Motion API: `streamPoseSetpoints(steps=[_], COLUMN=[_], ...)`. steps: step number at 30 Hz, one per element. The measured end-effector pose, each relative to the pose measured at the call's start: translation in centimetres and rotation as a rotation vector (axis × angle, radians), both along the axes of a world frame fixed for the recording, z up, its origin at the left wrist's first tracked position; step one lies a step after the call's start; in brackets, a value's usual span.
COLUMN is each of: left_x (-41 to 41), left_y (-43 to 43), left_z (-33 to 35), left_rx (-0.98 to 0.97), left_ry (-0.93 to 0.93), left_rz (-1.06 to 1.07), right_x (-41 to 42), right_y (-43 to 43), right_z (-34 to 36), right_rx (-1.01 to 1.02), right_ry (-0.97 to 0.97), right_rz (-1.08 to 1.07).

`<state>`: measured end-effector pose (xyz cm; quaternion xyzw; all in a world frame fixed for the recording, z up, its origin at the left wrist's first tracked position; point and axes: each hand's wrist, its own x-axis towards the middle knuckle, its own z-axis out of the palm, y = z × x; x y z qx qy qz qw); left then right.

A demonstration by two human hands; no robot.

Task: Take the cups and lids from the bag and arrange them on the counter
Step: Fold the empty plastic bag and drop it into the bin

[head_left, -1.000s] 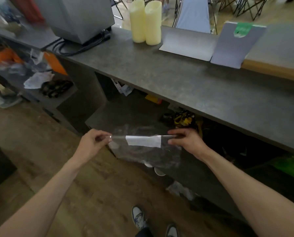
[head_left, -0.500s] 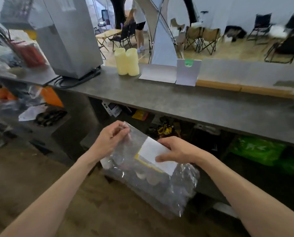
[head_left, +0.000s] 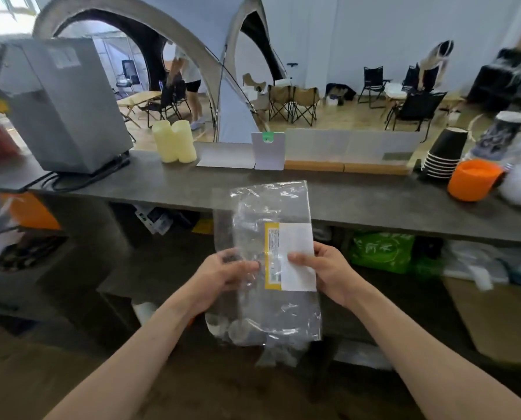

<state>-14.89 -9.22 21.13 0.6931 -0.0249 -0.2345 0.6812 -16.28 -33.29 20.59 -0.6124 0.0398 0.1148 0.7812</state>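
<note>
Just before the counter point(head_left: 374, 204), the left hand point(head_left: 222, 277) and right hand point(head_left: 328, 274) pinch the bag point(head_left: 271, 207) upright by its sides, label point(head_left: 295, 256) facing the person, probably to find its opening.

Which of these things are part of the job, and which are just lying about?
Job: clear bag, held by the left hand and right hand; counter.
Lying about: grey machine; yellow candles; stack of black cups; orange cup; green bag under the counter.
</note>
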Motion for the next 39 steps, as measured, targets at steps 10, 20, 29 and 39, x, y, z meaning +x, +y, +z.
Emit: streamPoseSetpoints(steps=[10,20,29,39], left_x=[2.1,3.8,1.5,-6.3], left_y=[-6.6,-15.5,-28.2,-48.8], left_z=[-0.6,0.4,1.4,0.7], left_rx=[-0.072,-0.321,0.340,0.183], left_ry=[-0.056,0.198,-0.231,-0.635], left_rz=[-0.112,-0.338,-0.617,-0.910], right_x=[-4.7,-10.0,-14.5,-22.6], right_y=[-9.6,-18.5,-28.7,-39.1], right_z=[0.5,-0.9,0.7,-0.4], right_rx=[-0.054,-0.345,-0.534,-0.817], right_ry=[0.004,-0.141,-0.089,0.157], right_rz=[-0.136,-0.366,-0.318,-0.229])
